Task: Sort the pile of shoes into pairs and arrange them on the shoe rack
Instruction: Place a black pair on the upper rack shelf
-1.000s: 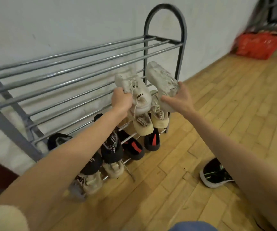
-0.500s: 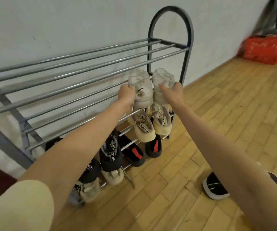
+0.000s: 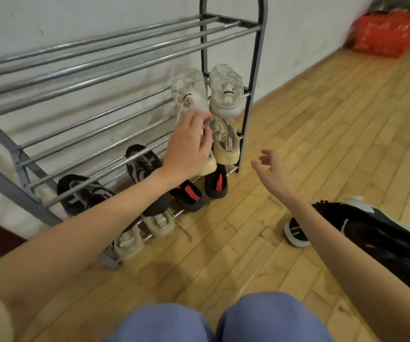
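While white shoes (image 3: 208, 92) sit on rack (image 3: 115, 53), L hand (image 3: 189, 146) just below, R hand (image 3: 273, 166) apart; both open, empty.

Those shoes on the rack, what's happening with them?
A person is sorting shoes onto a metal shoe rack. A white pair sits on a shelf at its right end. The left hand hovers open just below it, the right hand hangs open and empty. A black shoe waits on the floor.

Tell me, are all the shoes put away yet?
Not quite. The white pair sits on the shoe rack, with other pairs on the tiers below. Both hands are free: the left hand hovers by the rack, the right hand is open. A black shoe waits on the floor.
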{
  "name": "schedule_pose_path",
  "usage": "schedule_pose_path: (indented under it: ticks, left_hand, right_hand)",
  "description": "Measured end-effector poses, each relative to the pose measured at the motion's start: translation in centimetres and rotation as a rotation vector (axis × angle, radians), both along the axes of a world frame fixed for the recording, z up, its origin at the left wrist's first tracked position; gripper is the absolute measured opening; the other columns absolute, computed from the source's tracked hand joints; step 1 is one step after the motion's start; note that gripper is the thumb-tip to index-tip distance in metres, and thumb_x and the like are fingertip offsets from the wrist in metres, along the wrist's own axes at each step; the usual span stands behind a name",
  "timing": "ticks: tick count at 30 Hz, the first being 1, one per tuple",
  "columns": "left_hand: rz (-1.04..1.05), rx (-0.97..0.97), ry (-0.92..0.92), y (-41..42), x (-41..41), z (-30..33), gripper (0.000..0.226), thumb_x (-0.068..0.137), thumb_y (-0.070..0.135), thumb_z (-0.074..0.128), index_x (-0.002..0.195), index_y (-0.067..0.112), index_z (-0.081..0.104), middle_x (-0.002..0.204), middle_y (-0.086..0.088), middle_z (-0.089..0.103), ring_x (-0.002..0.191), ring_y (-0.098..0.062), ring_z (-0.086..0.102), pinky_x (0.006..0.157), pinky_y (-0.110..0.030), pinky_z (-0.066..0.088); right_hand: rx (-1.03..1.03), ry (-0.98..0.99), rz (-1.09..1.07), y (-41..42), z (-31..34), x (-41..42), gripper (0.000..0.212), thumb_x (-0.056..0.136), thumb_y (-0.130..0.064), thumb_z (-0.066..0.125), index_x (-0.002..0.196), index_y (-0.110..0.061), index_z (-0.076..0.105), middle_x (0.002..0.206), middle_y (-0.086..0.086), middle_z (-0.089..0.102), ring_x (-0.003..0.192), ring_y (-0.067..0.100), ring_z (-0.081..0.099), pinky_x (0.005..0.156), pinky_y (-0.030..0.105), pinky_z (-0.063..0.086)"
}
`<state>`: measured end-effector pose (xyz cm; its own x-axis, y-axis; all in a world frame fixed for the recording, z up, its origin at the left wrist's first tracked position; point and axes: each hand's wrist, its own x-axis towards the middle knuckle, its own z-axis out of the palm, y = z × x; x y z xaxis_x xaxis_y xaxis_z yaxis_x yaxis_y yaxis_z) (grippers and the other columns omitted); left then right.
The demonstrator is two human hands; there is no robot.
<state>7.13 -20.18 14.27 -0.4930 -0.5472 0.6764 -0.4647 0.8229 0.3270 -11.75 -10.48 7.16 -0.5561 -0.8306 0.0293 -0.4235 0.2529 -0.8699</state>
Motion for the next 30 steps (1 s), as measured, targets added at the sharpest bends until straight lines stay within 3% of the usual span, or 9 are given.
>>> schedule_pose_path:
  ticks: [4, 7, 9, 12, 16, 19, 22, 27, 30]
  left_hand:
    - [-0.226, 0.2, -0.208, 2.6, -1.4, -3.5, 0.026, 0.096, 0.019, 0.046, 0.118, 0.011, 0.056, 0.105, -0.001, 0.06, 0.094, -0.012, 0.055, 0.081, -0.026, 0.045]
    - [-0.26, 0.357, -0.359, 3.7, -3.3, -6.4, 0.028, 0.098, 0.024, 0.045, 0.122, 0.015, 0.056, 0.104, 0.001, 0.061, 0.094, -0.015, 0.058, 0.079, -0.031, 0.048]
    - [-0.262, 0.439, -0.427, 4.3, -5.0, -8.0, 0.029, 0.098, 0.024, 0.046, 0.123, 0.013, 0.055, 0.11, -0.001, 0.061, 0.099, -0.015, 0.058, 0.078, -0.026, 0.044]
    - [-0.274, 0.543, -0.521, 5.7, -7.8, -9.8, 0.03, 0.098, 0.024, 0.045, 0.124, 0.012, 0.056, 0.117, -0.005, 0.061, 0.105, -0.018, 0.058, 0.084, -0.029, 0.046]
    - [-0.329, 0.627, -0.647, 8.4, -10.5, -12.8, 0.03, 0.098, 0.023, 0.046, 0.121, 0.008, 0.057, 0.115, -0.008, 0.063, 0.103, -0.02, 0.059, 0.085, -0.031, 0.047]
    - [-0.353, 0.656, -0.713, 10.0, -11.3, -15.2, 0.03, 0.098, 0.022, 0.046, 0.123, 0.008, 0.056, 0.113, -0.005, 0.061, 0.098, -0.014, 0.055, 0.081, -0.027, 0.043]
    - [-0.378, 0.651, -0.759, 10.7, -11.9, -16.9, 0.028, 0.097, 0.021, 0.047, 0.12, 0.007, 0.057, 0.114, -0.011, 0.062, 0.1, -0.02, 0.057, 0.086, -0.035, 0.048]
    - [-0.425, 0.654, -0.807, 12.8, -13.9, -17.8, 0.03, 0.098, 0.02, 0.046, 0.125, 0.008, 0.054, 0.116, -0.007, 0.06, 0.102, -0.019, 0.056, 0.083, -0.029, 0.044]
    - [-0.502, 0.644, -0.82, 14.1, -15.6, -17.7, 0.03, 0.098, 0.021, 0.045, 0.125, 0.01, 0.054, 0.115, -0.005, 0.06, 0.098, -0.015, 0.053, 0.08, -0.026, 0.04]
  right_hand:
    - [0.168, -0.026, -0.004, 5.2, -3.6, -1.3, 0.055, 0.095, -0.029, 0.055, 0.142, -0.01, 0.033, 0.132, 0.01, 0.053, 0.116, 0.019, 0.052, 0.094, 0.034, 0.048]
    - [0.248, -0.042, -0.053, 9.6, -5.7, -2.3, 0.053, 0.094, -0.024, 0.056, 0.14, -0.009, 0.035, 0.126, 0.008, 0.055, 0.11, 0.018, 0.054, 0.087, 0.029, 0.045]
    - [0.28, -0.059, -0.132, 13.0, -7.3, -2.9, 0.052, 0.094, -0.024, 0.057, 0.14, -0.008, 0.038, 0.121, 0.005, 0.056, 0.109, 0.018, 0.055, 0.085, 0.028, 0.045]
    - [0.36, -0.094, -0.246, 17.7, -9.9, -3.4, 0.05, 0.093, -0.023, 0.058, 0.138, -0.009, 0.041, 0.125, 0.007, 0.056, 0.107, 0.018, 0.056, 0.084, 0.027, 0.046]
    - [0.431, -0.123, -0.341, 22.1, -12.8, -4.8, 0.047, 0.092, -0.019, 0.058, 0.135, -0.009, 0.042, 0.127, 0.011, 0.057, 0.11, 0.021, 0.057, 0.091, 0.035, 0.05]
    - [0.424, -0.107, -0.37, 24.3, -14.0, -5.7, 0.048, 0.091, -0.015, 0.059, 0.136, -0.008, 0.043, 0.128, 0.01, 0.056, 0.116, 0.022, 0.055, 0.095, 0.034, 0.048]
    - [0.368, -0.052, -0.461, 26.6, -14.9, -6.3, 0.046, 0.088, -0.01, 0.061, 0.132, -0.009, 0.047, 0.127, 0.009, 0.052, 0.119, 0.021, 0.051, 0.098, 0.031, 0.045]
    - [0.396, 0.21, -0.79, 30.4, -16.5, -7.9, 0.076, 0.077, -0.014, 0.069, 0.143, -0.01, 0.031, 0.146, 0.016, 0.029, 0.138, 0.032, 0.025, 0.114, 0.043, 0.025]
    - [0.594, 0.133, -0.815, 32.0, -17.5, -9.7, 0.102, 0.073, -0.026, 0.076, 0.15, -0.01, 0.011, 0.154, 0.021, 0.016, 0.144, 0.037, 0.013, 0.117, 0.049, 0.011]
